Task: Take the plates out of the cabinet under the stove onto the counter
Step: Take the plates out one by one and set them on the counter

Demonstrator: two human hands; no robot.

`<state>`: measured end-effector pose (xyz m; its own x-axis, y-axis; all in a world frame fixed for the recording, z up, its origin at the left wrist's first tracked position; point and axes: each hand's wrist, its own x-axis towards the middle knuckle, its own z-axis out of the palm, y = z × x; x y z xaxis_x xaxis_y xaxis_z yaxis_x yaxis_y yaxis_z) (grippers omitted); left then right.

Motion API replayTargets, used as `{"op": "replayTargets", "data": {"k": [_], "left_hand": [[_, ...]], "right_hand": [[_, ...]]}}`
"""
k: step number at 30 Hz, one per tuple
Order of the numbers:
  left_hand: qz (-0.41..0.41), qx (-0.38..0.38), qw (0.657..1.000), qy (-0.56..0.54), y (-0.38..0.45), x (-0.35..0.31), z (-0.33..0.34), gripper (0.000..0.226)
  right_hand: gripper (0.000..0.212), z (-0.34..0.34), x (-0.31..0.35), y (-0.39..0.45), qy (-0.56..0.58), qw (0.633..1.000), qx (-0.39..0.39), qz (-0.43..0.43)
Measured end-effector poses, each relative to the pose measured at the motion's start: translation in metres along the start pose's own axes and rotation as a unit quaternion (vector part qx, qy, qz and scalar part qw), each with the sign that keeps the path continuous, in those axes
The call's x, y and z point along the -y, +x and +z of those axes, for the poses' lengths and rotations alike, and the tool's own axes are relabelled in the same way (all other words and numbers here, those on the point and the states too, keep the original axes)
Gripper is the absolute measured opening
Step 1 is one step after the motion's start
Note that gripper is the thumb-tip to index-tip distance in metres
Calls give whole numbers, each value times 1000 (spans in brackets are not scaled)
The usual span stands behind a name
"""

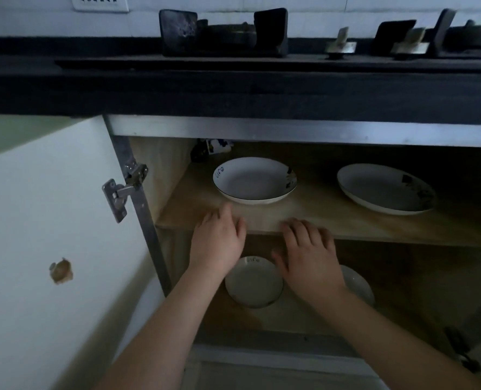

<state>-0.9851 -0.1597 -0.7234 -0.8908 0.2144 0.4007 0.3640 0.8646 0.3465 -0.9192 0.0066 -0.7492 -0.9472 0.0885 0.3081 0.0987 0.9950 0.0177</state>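
We note our left hand (218,243) and right hand (308,254) at the shelf (346,218) edge, fingers relaxed, holding nothing. 2 plates sit above: near plate (254,180), far plate (385,188). Recommend gripping the near plate's rim on both sides, lifting level.

Lower right plate (359,282) mostly hidden behind the right hand (308,254) and wrist; only its right rim shows. Lower left plate (254,282) partly covered at its upper left edge by the left hand (219,240). Its lettering is blurred, hard to read. Dark patterned object (211,149) at the back left corner of the upper shelf (318,218) is cut off by the cabinet's metal rail (290,129); too dim to identify. Stove (225,35) is cut at the right picture edge, its knobs (340,45) blurred. Wall outlet (100,2) is cropped by the top edge. Right door hinge (463,350) is dark, unclear.
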Motion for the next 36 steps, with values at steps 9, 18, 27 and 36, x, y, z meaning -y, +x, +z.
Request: {"op": "replayTargets", "data": {"k": [9,18,27,36], "left_hand": [[-371,98,719,-580,65,-5,-20,9],[-385,121,663,-630,81,-4,-8,25],[-389,139,710,-571,71,-11,-12,7],[-380,154,766,-495,21,-4,-18,9]], "right_hand": [[47,-16,17,16,84,994,20,70],[47,-27,7,11,345,927,45,141],[41,-55,-15,20,535,791,28,296],[21,-71,-38,20,690,603,72,395]]}}
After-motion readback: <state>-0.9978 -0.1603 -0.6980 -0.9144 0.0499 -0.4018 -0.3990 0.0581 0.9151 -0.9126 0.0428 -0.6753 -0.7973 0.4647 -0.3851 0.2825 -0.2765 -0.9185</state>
